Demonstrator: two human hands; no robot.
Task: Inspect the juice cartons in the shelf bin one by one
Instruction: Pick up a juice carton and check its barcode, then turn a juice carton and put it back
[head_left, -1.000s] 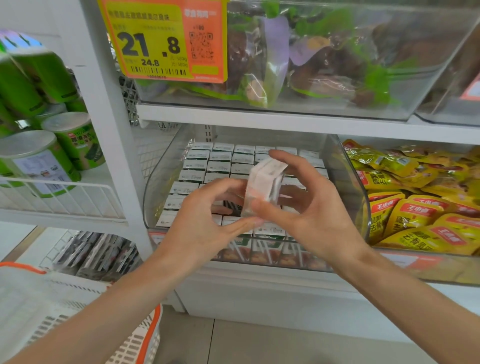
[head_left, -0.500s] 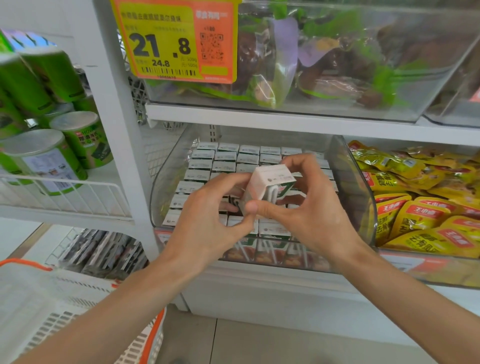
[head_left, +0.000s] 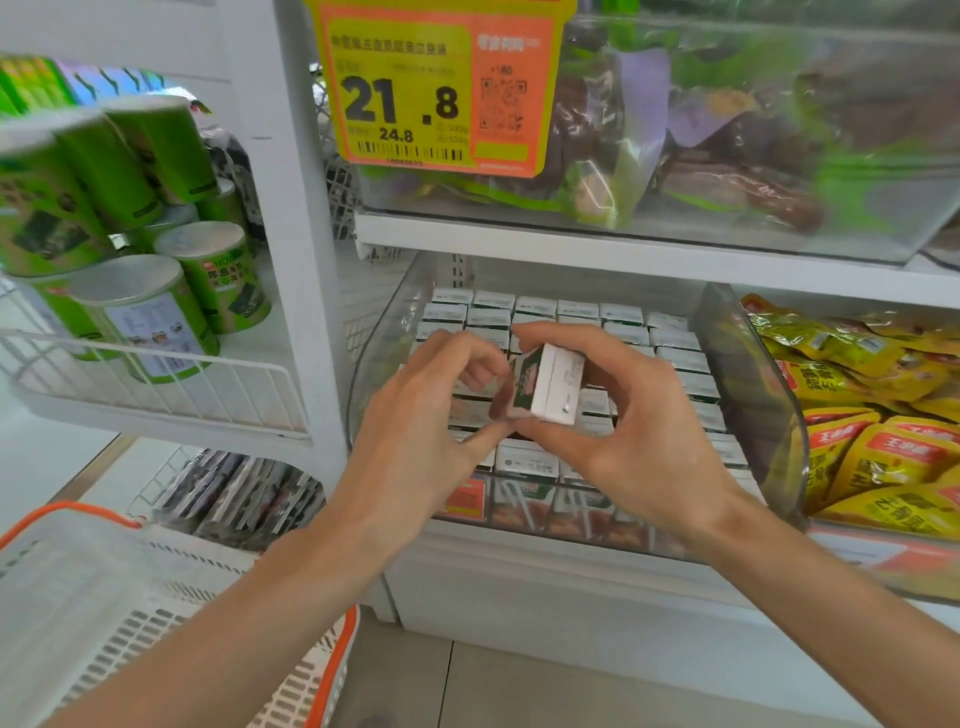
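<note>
One left hand; one right hand; one held carton; one price tag.

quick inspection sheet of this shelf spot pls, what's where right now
surface: white shelf bearing a clear shelf bin
job's things: rows of juice cartons standing in the bin; held carton lifted above them, tipped sideways
clutter: nothing seen
grippers: left hand and right hand both pinch the held carton
cables: nothing seen
surroundings: yellow snack packets right, green canisters left, price tag above, basket lower left
</note>
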